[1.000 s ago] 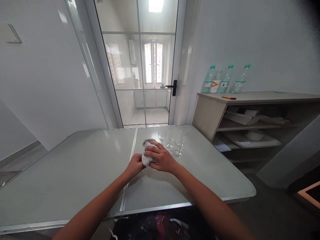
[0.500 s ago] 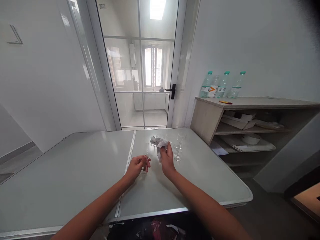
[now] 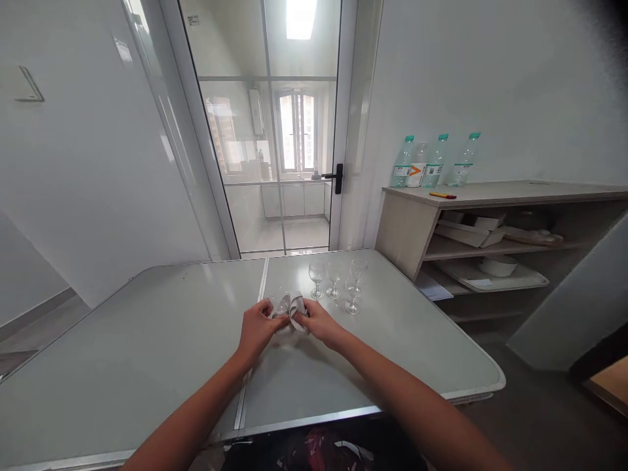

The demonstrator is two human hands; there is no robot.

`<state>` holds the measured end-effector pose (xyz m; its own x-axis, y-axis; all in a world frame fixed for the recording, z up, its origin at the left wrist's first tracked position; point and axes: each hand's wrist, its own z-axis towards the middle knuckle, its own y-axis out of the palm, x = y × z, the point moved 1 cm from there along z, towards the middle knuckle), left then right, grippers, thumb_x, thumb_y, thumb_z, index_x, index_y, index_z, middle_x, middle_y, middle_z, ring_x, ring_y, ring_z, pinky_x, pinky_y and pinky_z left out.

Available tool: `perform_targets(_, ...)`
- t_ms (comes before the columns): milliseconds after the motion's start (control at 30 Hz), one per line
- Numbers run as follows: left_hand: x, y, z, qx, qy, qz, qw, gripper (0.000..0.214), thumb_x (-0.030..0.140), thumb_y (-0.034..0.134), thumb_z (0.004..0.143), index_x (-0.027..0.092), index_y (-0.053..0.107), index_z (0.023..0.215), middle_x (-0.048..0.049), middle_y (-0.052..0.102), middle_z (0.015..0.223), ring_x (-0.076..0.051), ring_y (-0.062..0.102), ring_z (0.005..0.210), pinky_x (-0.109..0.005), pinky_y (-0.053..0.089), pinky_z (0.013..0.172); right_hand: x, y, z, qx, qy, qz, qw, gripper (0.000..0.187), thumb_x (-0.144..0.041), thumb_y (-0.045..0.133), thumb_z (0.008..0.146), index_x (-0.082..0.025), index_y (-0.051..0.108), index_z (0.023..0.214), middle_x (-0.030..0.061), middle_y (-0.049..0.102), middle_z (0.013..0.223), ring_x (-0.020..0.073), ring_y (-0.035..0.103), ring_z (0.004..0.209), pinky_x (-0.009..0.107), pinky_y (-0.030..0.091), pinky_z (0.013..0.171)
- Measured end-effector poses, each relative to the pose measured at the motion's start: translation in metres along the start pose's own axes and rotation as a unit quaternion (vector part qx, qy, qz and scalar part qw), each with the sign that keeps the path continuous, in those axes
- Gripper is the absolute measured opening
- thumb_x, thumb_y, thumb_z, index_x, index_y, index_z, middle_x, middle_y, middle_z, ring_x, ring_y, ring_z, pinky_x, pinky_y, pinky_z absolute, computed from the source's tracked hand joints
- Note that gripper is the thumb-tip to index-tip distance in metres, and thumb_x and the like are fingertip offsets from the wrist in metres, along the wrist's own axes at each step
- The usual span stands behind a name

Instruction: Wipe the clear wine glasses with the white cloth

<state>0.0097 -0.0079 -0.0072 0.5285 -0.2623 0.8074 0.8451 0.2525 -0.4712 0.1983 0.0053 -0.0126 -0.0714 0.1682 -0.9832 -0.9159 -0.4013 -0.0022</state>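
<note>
At the left of my feed, my left hand [image 3: 258, 319] has its fingers curled around a clear glass [image 3: 283, 303], the thumb reaching toward my other hand. The glass is just right of those fingers, between my two hands, over the table [image 3: 147, 347]. Next comes a pale cloth [image 3: 297, 314], bunched in my right hand [image 3: 314, 319], whose fingers pinch it. Half a second ago I had the cloth apart from the glass, beyond my left fingers; now the two are together, so I judge both hands are working on one glass. It looks transparent, with small bright glints, and seems tilted; fingers and cloth cover so much that I cannot tell whether the cloth goes inside or around it. Beyond and right of my right fingers, four more glasses [image 3: 316, 272] stand upright on their stems, touched by neither hand. Well to the right, beyond all my fingers, are bottles [image 3: 434, 167].
</note>
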Motion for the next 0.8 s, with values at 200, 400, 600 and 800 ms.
perform_targets(200,0.003,0.001,0.003,-0.133,0.021,-0.249,0.959,0.067,0.040,0.084,0.071,0.024,0.052,0.128,-0.0105,0.065,0.126,-0.026,0.060,0.120,-0.034,0.049,0.092,-0.009,-0.004,-0.003,-0.080,0.029,0.074,0.994,0.052,-0.063,0.077,0.073,-0.016,0.066,0.091,-0.0002,0.062,0.083,0.0144,0.051,0.076,0.026,0.038,0.073)
perform_targets(400,0.013,-0.004,0.001,-0.166,0.013,-0.394,0.904,0.054,0.053,0.062,0.091,0.020,0.049,0.132,-0.0178,0.062,0.136,-0.031,0.056,0.130,-0.047,0.043,0.106,-0.010,-0.005,-0.008,-0.152,0.094,0.118,0.977,0.051,-0.064,0.075,0.075,-0.017,0.061,0.092,-0.0010,0.056,0.080,0.0125,0.048,0.069,0.026,0.037,0.067)
perform_targets(600,0.013,-0.003,-0.001,-0.068,0.062,-0.233,0.968,0.052,0.043,0.080,0.078,0.021,0.053,0.116,-0.0133,0.070,0.117,-0.028,0.067,0.111,-0.040,0.049,0.094,-0.006,0.000,-0.009,-0.066,-0.034,-0.246,0.966,0.028,-0.033,0.063,0.089,-0.017,0.056,0.111,0.0043,0.061,0.090,0.0190,0.054,0.081,0.030,0.038,0.075)
perform_targets(800,0.012,-0.007,0.001,-0.078,0.015,-0.297,0.952,0.054,0.044,0.081,0.077,0.018,0.056,0.117,-0.0162,0.071,0.119,-0.029,0.069,0.109,-0.044,0.050,0.098,-0.008,0.005,-0.010,-0.065,-0.009,-0.173,0.983,0.031,-0.044,0.060,0.091,-0.018,0.058,0.107,0.0032,0.061,0.084,0.0186,0.054,0.078,0.031,0.039,0.074)
